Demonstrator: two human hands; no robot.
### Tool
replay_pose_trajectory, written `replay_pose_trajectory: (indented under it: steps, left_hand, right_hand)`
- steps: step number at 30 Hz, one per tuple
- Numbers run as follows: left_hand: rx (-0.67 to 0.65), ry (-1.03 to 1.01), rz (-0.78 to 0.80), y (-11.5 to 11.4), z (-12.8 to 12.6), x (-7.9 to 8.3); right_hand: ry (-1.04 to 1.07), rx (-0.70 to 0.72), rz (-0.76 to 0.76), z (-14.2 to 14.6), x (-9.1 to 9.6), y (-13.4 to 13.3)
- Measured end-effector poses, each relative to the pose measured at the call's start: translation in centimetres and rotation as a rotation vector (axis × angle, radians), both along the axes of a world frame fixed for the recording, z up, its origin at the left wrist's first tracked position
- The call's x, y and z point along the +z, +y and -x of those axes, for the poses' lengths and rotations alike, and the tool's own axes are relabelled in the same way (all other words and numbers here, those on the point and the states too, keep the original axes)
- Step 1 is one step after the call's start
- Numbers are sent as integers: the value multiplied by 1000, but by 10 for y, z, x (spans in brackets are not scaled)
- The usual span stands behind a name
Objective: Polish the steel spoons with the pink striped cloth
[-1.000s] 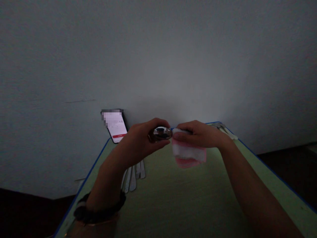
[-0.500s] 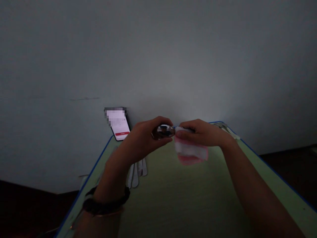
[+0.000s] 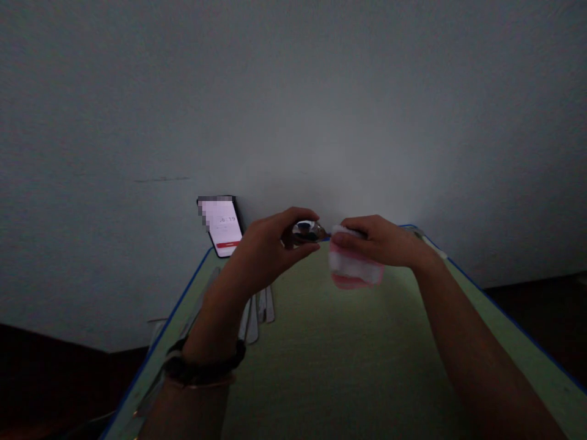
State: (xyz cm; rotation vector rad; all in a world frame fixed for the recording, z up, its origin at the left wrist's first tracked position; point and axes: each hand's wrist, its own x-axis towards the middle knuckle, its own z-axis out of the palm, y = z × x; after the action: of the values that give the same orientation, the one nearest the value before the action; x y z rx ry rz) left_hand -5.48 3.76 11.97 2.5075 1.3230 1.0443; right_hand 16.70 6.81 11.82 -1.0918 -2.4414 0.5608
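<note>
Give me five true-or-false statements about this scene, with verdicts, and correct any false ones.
1. The right hand holds a pink-and-white cloth. True.
2. The left hand grips a phone. False: it holds a shiny metal object, and the phone stands lit against the wall.
3. A dark band circles the right wrist. False: it is on the left wrist.
4. The table top is green with a blue edge. True.
5. A row of pale flat strips lies on the table near the left forearm. True.
</note>
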Motion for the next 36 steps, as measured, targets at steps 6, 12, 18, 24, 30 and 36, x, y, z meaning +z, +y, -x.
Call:
replay_pose_trajectory:
  steps: [6,12,18,24,30,36]
  left_hand:
    - [40,12,-35,0,-1,0]
    - [33,7,-37,-1,0,0]
    - [14,-11,-23,-1,-2,0]
    - [4,-20,-15,-2,-2,1]
    - [1,-24,-8,-1,-3,0]
    - [0,-34,-27,1,-4,-2]
  right_hand:
    - [20,-11,-24,0,0,0]
    - [22,-5,-27,0,1,-1]
    - [34,-12,-30,1,2,-2]
    - [59,-5,-19,2,2,-3]
    - [46,-13,-12,2,1,-1]
    - [57,0,-5,4,1,-3]
